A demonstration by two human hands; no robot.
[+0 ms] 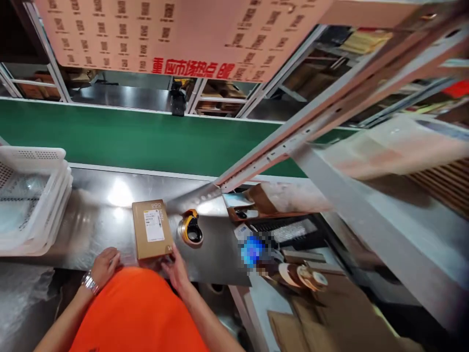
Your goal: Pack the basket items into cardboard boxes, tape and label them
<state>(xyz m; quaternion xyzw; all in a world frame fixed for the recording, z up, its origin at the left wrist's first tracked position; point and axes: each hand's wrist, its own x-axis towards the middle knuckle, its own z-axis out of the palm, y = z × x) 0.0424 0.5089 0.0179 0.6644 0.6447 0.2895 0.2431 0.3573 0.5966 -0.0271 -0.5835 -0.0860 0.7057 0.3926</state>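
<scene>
A brown cardboard box (pixel 150 247) with a white label (pixel 154 226) lies on the metal table in front of my orange top. My right hand (pixel 178 270) is at its near right corner, with one finger along the side and the thumb under the near edge. My left hand (pixel 106 265), with a metal watch on the wrist, rests on the table's near edge, left of the box and apart from it. Its fingers lie loosely extended and hold nothing. Just right of the box stands a yellow and black tape dispenser (pixel 191 215) with a tape roll.
Stacked white plastic baskets (pixel 54 195) stand at the left. Behind the metal table (pixel 95 210) runs a green conveyor belt (pixel 146 142). A slanted metal post (pixel 271 151) rises at right, near a keyboard (pixel 293 230) and tape rolls (pixel 293 275). A printed sheet (pixel 205 29) hangs overhead.
</scene>
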